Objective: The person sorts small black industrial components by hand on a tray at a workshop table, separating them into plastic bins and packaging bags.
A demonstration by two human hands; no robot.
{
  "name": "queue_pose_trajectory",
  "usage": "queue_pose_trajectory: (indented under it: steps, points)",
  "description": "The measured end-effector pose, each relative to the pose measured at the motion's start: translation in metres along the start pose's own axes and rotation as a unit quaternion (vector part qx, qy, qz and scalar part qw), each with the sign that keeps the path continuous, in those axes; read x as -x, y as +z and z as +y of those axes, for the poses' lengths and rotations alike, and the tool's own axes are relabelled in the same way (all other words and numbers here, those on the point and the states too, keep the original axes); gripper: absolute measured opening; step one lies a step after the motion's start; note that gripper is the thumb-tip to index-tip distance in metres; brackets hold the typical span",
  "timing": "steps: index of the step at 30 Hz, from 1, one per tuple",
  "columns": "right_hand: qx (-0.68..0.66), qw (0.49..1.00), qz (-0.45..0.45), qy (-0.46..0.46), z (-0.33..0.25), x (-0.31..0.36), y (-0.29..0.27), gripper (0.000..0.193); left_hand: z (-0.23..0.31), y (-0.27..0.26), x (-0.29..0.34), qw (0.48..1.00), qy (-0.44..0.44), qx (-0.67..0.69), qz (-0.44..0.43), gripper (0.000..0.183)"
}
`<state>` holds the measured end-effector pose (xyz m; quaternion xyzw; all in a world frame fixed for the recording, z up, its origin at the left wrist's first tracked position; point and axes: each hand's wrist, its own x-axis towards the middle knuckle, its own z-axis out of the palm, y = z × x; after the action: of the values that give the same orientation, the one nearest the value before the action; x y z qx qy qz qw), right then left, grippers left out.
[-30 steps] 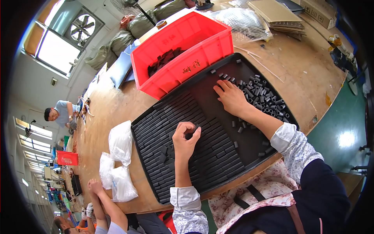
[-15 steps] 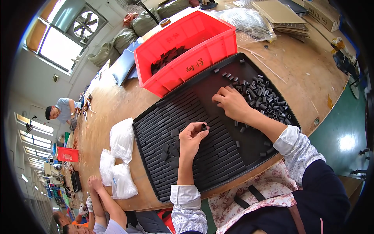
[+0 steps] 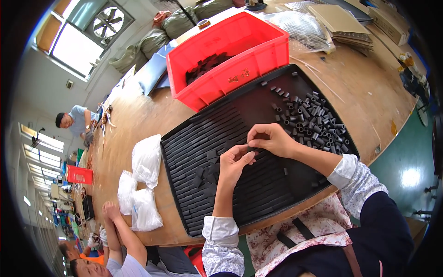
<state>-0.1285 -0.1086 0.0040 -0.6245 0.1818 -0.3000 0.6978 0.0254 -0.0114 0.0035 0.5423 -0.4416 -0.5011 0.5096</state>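
My left hand [image 3: 233, 165] and my right hand [image 3: 273, 142] meet above the middle of a black tray [image 3: 300, 181]. Between their fingertips is a small black piece [image 3: 251, 149], mostly covered by the fingers, so its exact shape is unclear. Both hands are closed in a pinch. Packed rows of short black pieces [image 3: 194, 152] fill the tray's left part, with several loose flat black pieces [image 3: 206, 177] lying on top near my left wrist. Short black tubes [image 3: 318, 122] lie in a loose heap at the tray's right, beyond my right forearm.
A red bin [image 3: 221, 90] holding black pieces stands against the tray's far edge. White plastic bags [image 3: 146, 161] lie left of the tray. Bubble wrap [image 3: 300, 30] and cardboard sheets [image 3: 339, 21] are at the far right. Another person's clasped hands [image 3: 110, 210] rest at the table's left edge.
My right hand has moved left and nearer, from beside the tube heap to my left hand. Its fingers now close at the small black piece in my left fingertips. The view has shifted slightly.
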Motion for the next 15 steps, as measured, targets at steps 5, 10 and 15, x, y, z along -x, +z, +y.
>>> queue_pose_trajectory:
  steps: [5,10,15]
  points:
    - [0.243,0.958,-0.013,-0.150,-0.009,0.000,-0.002,0.017,-0.003,-0.004,0.001,1.000,-0.006,0.013,-0.001,0.026]
    - [0.133,0.984,0.086,-0.077,0.001,0.001,-0.002,0.012,-0.008,-0.009,-0.011,0.993,0.112,-0.016,0.041,0.021]
    - [0.345,0.917,0.187,-0.065,0.014,-0.009,-0.009,0.011,-0.022,-0.035,-0.014,0.812,0.269,-0.452,0.252,0.028]
